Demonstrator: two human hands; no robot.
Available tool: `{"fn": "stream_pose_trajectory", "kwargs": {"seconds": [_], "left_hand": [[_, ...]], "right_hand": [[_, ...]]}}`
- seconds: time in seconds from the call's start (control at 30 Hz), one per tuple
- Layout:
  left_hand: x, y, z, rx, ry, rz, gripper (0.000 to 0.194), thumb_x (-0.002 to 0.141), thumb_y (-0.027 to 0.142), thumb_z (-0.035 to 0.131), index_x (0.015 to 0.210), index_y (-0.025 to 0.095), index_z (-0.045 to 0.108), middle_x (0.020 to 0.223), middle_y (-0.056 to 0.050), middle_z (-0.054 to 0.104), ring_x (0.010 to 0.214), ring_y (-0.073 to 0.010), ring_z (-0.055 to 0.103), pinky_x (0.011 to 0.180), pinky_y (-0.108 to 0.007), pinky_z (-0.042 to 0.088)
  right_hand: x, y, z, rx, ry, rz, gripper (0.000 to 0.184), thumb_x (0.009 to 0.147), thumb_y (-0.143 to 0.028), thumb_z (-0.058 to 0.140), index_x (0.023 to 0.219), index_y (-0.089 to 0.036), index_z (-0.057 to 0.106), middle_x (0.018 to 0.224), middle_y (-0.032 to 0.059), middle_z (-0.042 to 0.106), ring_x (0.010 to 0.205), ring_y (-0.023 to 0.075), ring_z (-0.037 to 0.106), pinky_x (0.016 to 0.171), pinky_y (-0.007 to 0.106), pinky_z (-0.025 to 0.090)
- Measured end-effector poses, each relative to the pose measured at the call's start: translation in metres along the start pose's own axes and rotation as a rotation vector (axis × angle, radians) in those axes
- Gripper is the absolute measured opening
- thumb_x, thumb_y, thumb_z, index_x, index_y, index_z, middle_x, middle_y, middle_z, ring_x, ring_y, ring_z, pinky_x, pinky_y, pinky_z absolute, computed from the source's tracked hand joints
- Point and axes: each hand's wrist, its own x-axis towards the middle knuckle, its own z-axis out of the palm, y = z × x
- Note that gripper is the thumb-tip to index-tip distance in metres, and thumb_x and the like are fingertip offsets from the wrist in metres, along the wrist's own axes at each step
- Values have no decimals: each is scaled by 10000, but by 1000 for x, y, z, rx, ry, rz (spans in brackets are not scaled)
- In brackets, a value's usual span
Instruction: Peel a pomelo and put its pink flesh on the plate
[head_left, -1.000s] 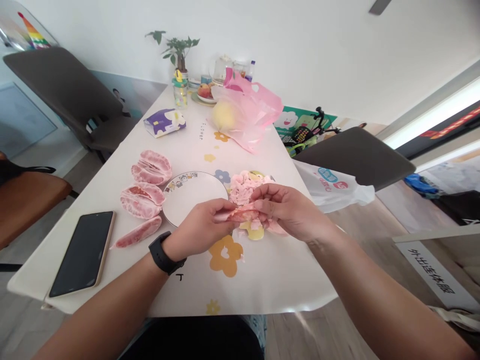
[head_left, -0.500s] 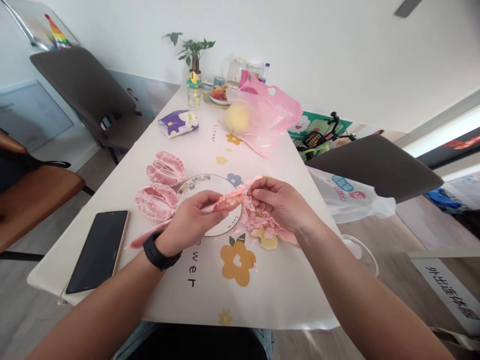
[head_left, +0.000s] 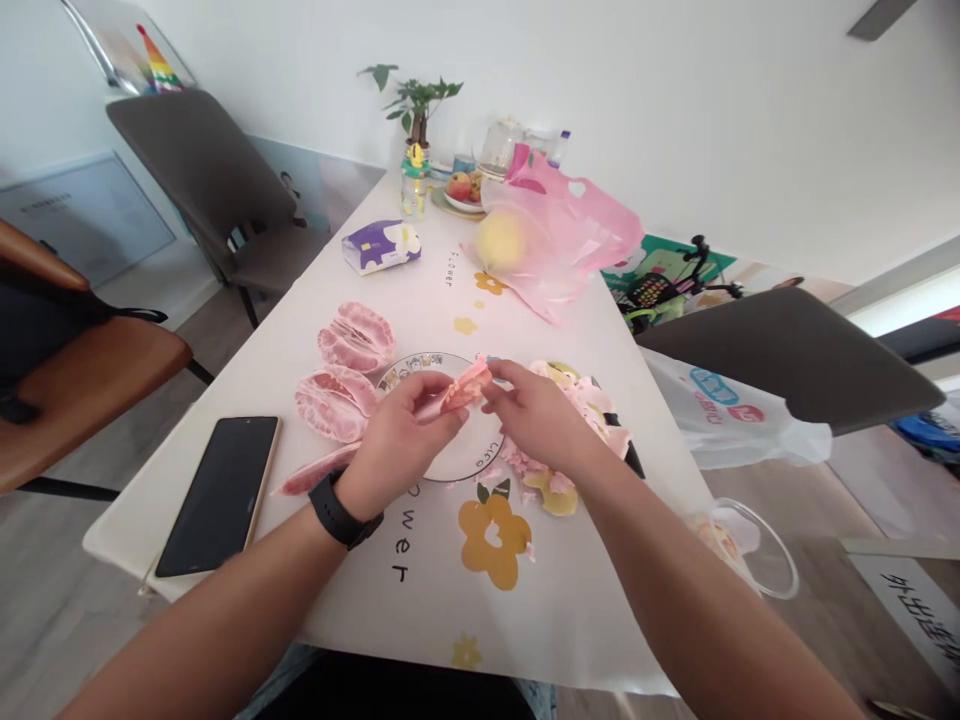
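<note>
My left hand [head_left: 401, 430], with a black watch on the wrist, is closed around one end of a partly peeled pink pomelo segment [head_left: 469, 385]. The fingers of my right hand [head_left: 536, 410] pinch the segment's other end. Both hands are over the white plate [head_left: 469, 450], which has a cartoon rim. Left of the plate lie two larger pieces of pomelo [head_left: 356, 337] and a single unpeeled segment [head_left: 319, 470]. A heap of pink membrane and yellowish peel [head_left: 555, 490] sits to the right, partly behind my right hand.
A phone [head_left: 219, 497] lies at the table's left edge. Farther back are a purple tissue pack [head_left: 381, 246], a pink plastic bag [head_left: 570, 225] around a yellow pomelo [head_left: 500, 243], and a fruit plate [head_left: 465, 206]. A white bag [head_left: 735, 410] hangs by the right edge.
My right hand has gone from the segment to the peel heap and come back to the segment. My left hand has kept its hold, now above the plate. The view has shifted left.
</note>
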Motion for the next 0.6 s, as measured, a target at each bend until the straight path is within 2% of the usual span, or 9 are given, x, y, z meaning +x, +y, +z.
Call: {"fn": "stream_pose_trajectory", "kwargs": {"seconds": [0.07, 0.13, 0.23, 0.3, 0.43, 0.6], "left_hand": [[-1, -5, 1, 58, 45, 23, 310, 886, 319, 731, 1167, 221, 644, 1202, -94, 723, 1126, -258, 683, 996, -445, 536], [-2, -8, 3, 113, 68, 55, 353, 895, 311, 717, 1218, 221, 607, 1237, -102, 696, 1147, -259, 668, 1000, -446, 529], [-6, -6, 5, 155, 58, 65, 357, 901, 332, 714, 1209, 229, 566, 1220, -94, 679, 1098, -243, 672, 936, -414, 541], [-9, -3, 6, 136, 13, 32, 319, 911, 341, 702, 1166, 236, 539, 1121, -67, 694, 987, -214, 689, 836, -372, 551], [-12, 1, 7, 8, -108, -40, 251, 958, 349, 631, 1135, 254, 480, 897, -1, 704, 785, -165, 685, 691, -310, 530], [-11, 0, 6, 17, -117, 3, 148, 993, 378, 561, 1048, 255, 499, 827, 18, 686, 734, -155, 677, 649, -291, 506]], "right_hand": [[-9, -5, -1, 280, 13, 46, 411, 1063, -544, 424, 1272, -242, 610, 1244, 114, 697, 917, 215, 737, 653, 305, 569], [-15, -13, 1, 454, -28, 48, 482, 1026, -643, 457, 1235, -235, 606, 1266, 123, 682, 866, 208, 744, 597, 296, 584], [-19, -23, 8, 449, -84, 69, 420, 948, -620, 635, 1094, -227, 614, 1111, 94, 714, 834, 201, 726, 608, 293, 599], [-19, -26, 13, 432, -73, 74, 368, 924, -574, 692, 998, -226, 598, 998, 62, 715, 802, 187, 707, 640, 299, 606], [-19, -27, 18, 452, -48, 69, 317, 960, -533, 648, 938, -224, 582, 923, 27, 696, 771, 168, 695, 704, 325, 614], [-24, -30, 19, 419, -8, 65, 235, 979, -433, 605, 877, -228, 551, 882, -1, 688, 751, 160, 703, 696, 319, 586]]}}
